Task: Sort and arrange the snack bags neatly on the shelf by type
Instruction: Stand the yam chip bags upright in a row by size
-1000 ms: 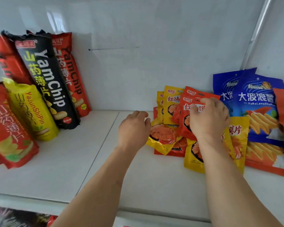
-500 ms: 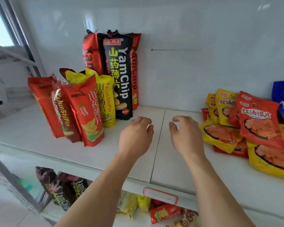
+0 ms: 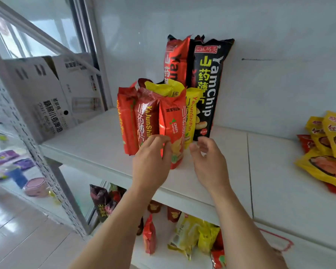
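Red, yellow and black yam-chip bags (image 3: pixel 175 105) stand clustered on the white shelf (image 3: pixel 97 144), tall ones against the wall, mixed colours unsorted. Left hand (image 3: pixel 150 162): fingertips on the front red bag (image 3: pixel 173 133), not clearly gripping. Right hand (image 3: pixel 209 164): loosely spread, holding nothing, just beside that bag. Flat red and yellow pouches (image 3: pixel 326 144) lie heaped at right, unarranged. Judged status: early; most sorting remains.

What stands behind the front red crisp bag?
Behind the front red crisp bag stand yellow bags and a tall black YamChip bag; their lower parts are covered.
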`<state>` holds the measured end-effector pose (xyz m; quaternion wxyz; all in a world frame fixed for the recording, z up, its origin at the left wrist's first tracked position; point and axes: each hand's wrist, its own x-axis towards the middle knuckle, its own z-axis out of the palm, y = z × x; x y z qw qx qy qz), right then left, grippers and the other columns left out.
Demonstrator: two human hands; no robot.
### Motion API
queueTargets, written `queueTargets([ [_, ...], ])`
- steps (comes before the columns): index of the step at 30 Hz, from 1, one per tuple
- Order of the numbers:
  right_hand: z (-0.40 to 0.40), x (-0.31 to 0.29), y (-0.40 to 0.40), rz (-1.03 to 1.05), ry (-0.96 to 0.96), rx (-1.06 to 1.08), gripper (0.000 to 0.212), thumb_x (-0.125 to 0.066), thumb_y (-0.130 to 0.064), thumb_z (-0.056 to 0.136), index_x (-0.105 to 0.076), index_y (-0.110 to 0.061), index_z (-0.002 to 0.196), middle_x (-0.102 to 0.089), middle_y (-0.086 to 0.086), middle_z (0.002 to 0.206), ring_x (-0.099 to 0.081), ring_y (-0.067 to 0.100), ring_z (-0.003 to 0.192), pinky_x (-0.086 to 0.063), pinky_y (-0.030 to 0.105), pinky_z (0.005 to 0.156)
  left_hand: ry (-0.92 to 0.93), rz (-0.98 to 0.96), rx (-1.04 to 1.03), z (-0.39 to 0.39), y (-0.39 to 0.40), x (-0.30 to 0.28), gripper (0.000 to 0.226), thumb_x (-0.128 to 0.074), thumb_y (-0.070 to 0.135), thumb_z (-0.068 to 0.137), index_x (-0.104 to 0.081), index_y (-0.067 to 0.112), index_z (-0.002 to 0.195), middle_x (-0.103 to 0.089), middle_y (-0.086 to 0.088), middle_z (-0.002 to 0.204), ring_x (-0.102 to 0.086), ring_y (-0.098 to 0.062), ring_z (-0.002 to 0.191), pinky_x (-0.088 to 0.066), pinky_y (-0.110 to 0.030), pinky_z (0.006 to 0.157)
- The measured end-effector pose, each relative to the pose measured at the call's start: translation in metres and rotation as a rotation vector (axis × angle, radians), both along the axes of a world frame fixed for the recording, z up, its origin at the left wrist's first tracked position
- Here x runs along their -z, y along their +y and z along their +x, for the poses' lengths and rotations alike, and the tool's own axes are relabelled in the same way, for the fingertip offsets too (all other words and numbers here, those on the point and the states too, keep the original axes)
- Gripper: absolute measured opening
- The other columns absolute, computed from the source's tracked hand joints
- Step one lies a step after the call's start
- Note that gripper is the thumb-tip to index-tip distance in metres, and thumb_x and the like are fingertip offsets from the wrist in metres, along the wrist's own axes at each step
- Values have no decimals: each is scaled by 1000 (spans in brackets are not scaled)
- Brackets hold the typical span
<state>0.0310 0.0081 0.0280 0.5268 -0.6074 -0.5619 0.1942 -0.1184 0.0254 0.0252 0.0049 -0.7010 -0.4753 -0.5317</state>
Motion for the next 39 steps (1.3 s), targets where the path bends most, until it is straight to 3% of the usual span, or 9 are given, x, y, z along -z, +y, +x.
queueTargets([
  [5, -34, 2, 3, 153, -4, 75, 48, -59, -54, 90, -51, -28, 129, -51, -17, 118, -52, -1, 110, -43, 15, 83, -198, 26, -34, -32, 14, 3, 23, -56, 21, 98, -67, 12, 115, -63, 3, 113, -65, -18, 91, -57, -41, 78],
  [9, -78, 6, -9, 269, 12, 27, 36, -62, -46, 90, -55, -28, 120, -60, -13, 108, -59, -1, 96, -47, 8, 72, -344, 19, -74, -61, 34, 4, 37, -59, 30, 97, -55, 15, 131, -50, -1, 136, -55, -21, 120, -42, -19, 94],
  [14, -139, 31, 14, 273, -82, 86, 57, -57, -48, 92, -40, -25, 141, -43, -7, 140, -46, 5, 127, -57, 22, 85, -514, -264, 151, -104, 85, 9, 79, -56, 58, 87, -28, 24, 152, -30, 1, 156, -33, -16, 143, -33, -26, 109],
  [19, -185, 35, 42, 291, -155, 428, 70, -55, -45, 92, -26, -19, 150, -27, 3, 156, -28, 17, 144, -45, 39, 108, -463, -550, 621, -143, 135, 22, 96, -59, 73, 77, -21, 32, 154, -40, 8, 151, -44, -12, 136, -46, -3, 76],
  [23, -202, 30, 62, 205, -136, 614, 74, -54, -49, 92, -20, -19, 152, -31, 5, 154, -32, 21, 141, -43, 47, 107, -399, -649, 837, -156, 147, 20, 88, -63, 62, 78, -29, 28, 152, -54, 15, 137, -57, 6, 118, -51, -9, 76],
  [27, -204, 25, 74, 119, -89, 724, 79, -54, -53, 91, -21, -17, 153, -35, 5, 152, -34, 23, 139, -39, 47, 109, -396, -716, 890, -164, 152, 16, 61, -52, 41, 101, -28, 21, 154, -52, 19, 129, -54, 30, 89, -44, 1, 71],
  [32, -204, 30, 80, 93, -8, 774, 86, -63, -55, 85, -26, -14, 152, -41, 7, 147, -36, 25, 135, -38, 45, 109, -377, -769, 918, -171, 165, 20, 83, -69, 64, 76, -42, 27, 146, -63, 5, 132, -65, -8, 113, -56, -21, 79],
  [35, -202, 36, 83, 71, 28, 771, 76, -64, -53, 86, -37, -16, 147, -46, 8, 136, -42, 28, 128, -41, 47, 105, -346, -779, 926, -181, 166, 17, 62, -70, 64, 74, -53, 40, 129, -58, 4, 131, -63, -7, 113, -55, -14, 76],
  [39, -201, 39, 85, 51, 28, 704, 62, -60, -53, 88, -47, -20, 139, -49, 4, 127, -47, 25, 121, -44, 44, 101, -355, -870, 990, -196, 171, 13, 68, -77, 55, 69, -52, 28, 127, -65, -1, 127, -69, -4, 104, -57, -18, 78],
])
